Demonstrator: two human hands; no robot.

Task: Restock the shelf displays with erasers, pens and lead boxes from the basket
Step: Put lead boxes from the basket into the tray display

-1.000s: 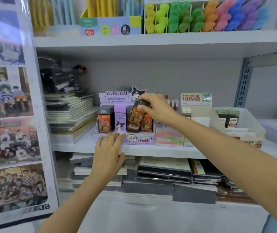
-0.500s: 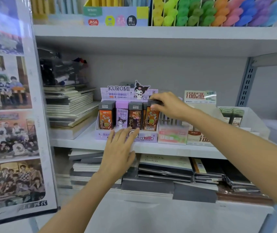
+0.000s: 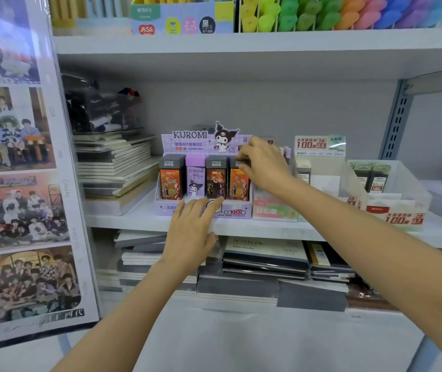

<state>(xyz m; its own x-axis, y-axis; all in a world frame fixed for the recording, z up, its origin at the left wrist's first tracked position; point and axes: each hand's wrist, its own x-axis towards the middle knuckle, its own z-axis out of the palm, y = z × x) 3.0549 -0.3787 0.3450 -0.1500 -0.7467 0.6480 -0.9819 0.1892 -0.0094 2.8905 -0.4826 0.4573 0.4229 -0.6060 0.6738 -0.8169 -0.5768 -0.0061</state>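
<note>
Orange with a grey cap, the lead box (image 3: 238, 183) stands upright at the right end of the front row in the purple Kuromi display tray (image 3: 237, 212). Its long axis is vertical, cap up, and its printed face is turned toward me. My right hand (image 3: 264, 165) reaches in from the right with the wrist raised, and its curled fingers pinch the cap from above. Three other lead boxes (image 3: 195, 181) stand upright beside it to the left, touching side by side.

The tray sits near the front edge of the middle shelf (image 3: 268, 229). My left hand (image 3: 190, 232) comes up from below with the palm down. Its fingers are straight and slightly spread, holding nothing, with the tips laid on the tray's front wall at the shelf edge.
</note>
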